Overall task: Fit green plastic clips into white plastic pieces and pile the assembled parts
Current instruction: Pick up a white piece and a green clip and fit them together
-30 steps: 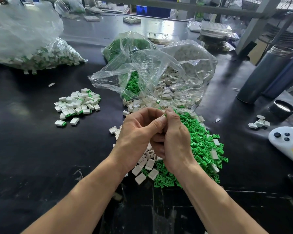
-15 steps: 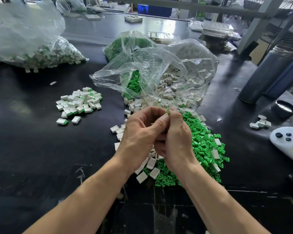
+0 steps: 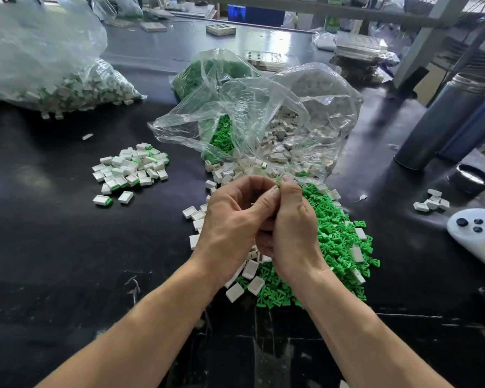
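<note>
Hands hide clip mostly

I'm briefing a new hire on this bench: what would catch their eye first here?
Probably the two hands meeting at the centre, the left hand and right hand together pinching a green clip. Just right of them lies a bright heap of green clips on the black table. To the left sits the small pile of assembled parts.
</note>
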Motion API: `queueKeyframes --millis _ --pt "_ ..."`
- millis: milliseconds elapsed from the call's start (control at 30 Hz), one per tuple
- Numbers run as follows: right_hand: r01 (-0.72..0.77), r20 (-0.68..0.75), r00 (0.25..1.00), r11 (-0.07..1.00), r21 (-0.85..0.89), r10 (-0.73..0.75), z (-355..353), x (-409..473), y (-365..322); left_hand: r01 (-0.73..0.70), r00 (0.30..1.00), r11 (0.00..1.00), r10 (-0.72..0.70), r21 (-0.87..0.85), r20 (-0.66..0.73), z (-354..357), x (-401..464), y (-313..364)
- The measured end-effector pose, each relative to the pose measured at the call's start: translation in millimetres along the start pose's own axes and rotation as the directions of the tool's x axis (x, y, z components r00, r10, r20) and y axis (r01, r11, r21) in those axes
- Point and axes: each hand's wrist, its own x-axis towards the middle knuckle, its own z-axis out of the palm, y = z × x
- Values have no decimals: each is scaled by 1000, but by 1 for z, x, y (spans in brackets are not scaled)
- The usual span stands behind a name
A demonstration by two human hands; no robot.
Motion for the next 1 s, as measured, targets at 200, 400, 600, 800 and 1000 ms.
queueKeyframes --millis 200,400,600,800,1000 --pt "-9 -12 1000 1000 2 9 -1 2 2 -9 1000 1000 9 1 -6 2 -1 0" --pt "7 -13 1000 1000 -6 -7 1 -1 -1 -10 1000 1000 11 12 -17 2 -1 0" --pt "7 -25 1000 1000 1 -7 1 -1 -2 7 1000 1000 -7 21 -25 3 0 0" --pt "-23 36 999 1000 17 23 -8 7 -2 8 1000 1000 -7 19 -26 0 3 2" --pt "201 60 979 966 -164 -194 -35 10 -8 -12 994 992 26 128 -107 -14 9 5"
